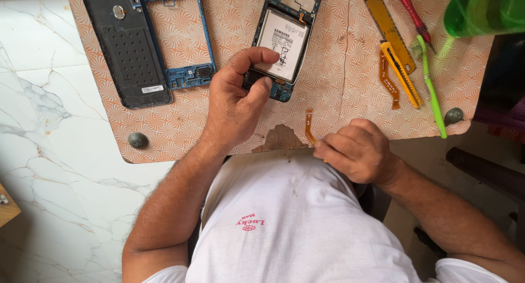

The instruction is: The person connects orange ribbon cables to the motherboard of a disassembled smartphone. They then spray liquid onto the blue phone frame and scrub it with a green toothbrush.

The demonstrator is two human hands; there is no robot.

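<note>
Right hand (358,151) pinches orange ribbon cable (309,125), its length running toward opened phone (284,39).

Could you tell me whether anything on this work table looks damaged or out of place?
Yes: the patterned table top is chipped at its near edge, a bare brown patch between the left hand and right hand.

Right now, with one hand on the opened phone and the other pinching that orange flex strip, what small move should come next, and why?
Probably carry the orange flex cable up to the opened phone. The right hand pinches the cable's near end at the table edge, apart from the phone, while the left hand already steadies the phone's lower end with thumb and forefinger beside the battery.
</note>
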